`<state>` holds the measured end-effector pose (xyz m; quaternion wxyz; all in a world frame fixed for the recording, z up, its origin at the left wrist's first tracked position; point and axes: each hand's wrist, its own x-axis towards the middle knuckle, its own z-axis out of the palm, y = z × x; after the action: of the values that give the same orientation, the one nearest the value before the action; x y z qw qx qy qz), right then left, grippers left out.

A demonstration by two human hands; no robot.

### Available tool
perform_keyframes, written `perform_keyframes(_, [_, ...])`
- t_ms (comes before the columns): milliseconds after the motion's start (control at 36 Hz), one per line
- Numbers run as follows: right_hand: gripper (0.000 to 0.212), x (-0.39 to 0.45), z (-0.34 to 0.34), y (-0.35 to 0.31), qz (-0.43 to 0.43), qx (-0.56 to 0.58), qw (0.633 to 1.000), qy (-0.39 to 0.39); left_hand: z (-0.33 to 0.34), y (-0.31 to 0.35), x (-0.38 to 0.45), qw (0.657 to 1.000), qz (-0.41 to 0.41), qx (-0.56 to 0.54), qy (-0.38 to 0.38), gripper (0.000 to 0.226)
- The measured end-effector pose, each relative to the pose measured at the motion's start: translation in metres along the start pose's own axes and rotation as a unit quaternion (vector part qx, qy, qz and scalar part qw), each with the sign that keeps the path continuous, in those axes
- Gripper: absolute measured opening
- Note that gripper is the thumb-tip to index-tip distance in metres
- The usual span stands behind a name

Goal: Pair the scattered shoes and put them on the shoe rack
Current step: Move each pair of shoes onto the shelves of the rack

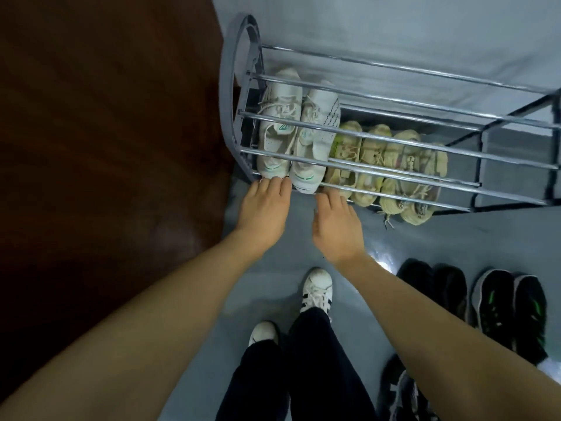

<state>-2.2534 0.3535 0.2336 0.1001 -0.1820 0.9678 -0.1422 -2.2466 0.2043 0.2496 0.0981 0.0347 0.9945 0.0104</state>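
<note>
White sneakers (285,129) and four beige shoes (391,168) fill the shoe rack (394,141); both hands' fingers (273,185) extended, grasping nothing.

I look down on my left hand (263,208) with its fingertips touching the heel of the left white sneaker (277,129), and my right hand (335,229) reaching to the near rail just right of the other white sneaker (312,141). Both white sneakers sit side by side at the left end of the metal shoe rack (394,141). Right of them, on a lower tier, four beige sneakers (385,165) lie in a row, heels toward me. On the grey floor (455,238) to the near right stand black sneakers (437,287) and a black pair with green accents (510,308). My own feet wear white shoes (317,287) and dark trousers. A dark wooden door (106,132) fills the left.
</note>
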Motion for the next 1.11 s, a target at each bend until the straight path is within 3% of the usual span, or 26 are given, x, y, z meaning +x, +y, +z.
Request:
perform_keyframes(167, [0.027,-0.056,-0.047,-0.001,0.050,0.023,0.998,-0.005,-0.056,0.029,-0.032,0.995,0.026,-0.070,-0.068,0.031])
perform_keyframes(444, [0.026,-0.140,-0.122,0.020,0.116,0.029,0.993,-0.024,-0.117,0.097,-0.084,0.991,0.072,-0.085,-0.074,0.033])
perform_keyframes(639, [0.024,-0.195,-0.144,0.050,0.128,0.048,0.990,-0.027,-0.130,0.150,-0.129,0.989,0.080,-0.075,-0.098,0.027])
perform_keyframes(917, [0.023,-0.301,-0.162,0.110,0.077,0.032,0.996,-0.026,-0.124,0.256,-0.201,0.988,0.051,-0.079,-0.120,0.027])
perform_keyframes(1111, [0.023,-0.376,-0.153,0.147,0.127,0.064,0.988,-0.065,-0.104,0.315,-0.246,0.985,0.048,-0.103,-0.131,0.032])
